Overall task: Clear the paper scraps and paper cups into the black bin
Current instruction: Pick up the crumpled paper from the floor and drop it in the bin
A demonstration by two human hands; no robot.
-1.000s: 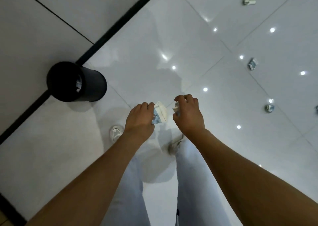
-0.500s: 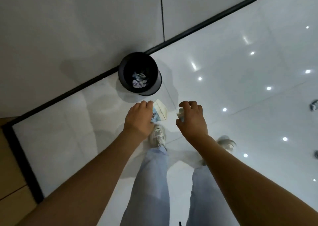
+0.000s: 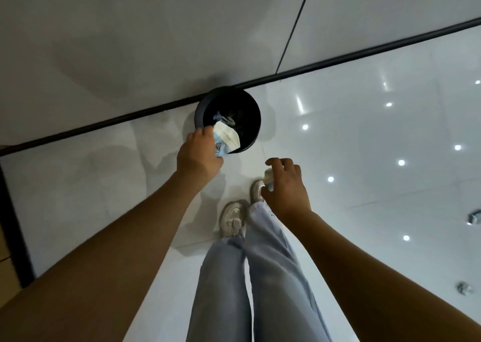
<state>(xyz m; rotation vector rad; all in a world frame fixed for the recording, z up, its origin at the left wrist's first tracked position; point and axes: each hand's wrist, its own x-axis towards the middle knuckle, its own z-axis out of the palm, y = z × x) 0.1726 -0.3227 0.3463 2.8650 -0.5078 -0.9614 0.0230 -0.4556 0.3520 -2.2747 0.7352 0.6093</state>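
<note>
The left hand holds a crushed white paper cup with blue print in a closed grip, right over the near rim of the round black bin, which stands on the glossy white tiled floor against the wall and already has crumpled scraps inside. The right hand curls its grip round a small white crumpled paper scrap, short of the bin, above the pale sneakers. Two more crumpled scraps lie well apart on the floor at the right edge
</note>
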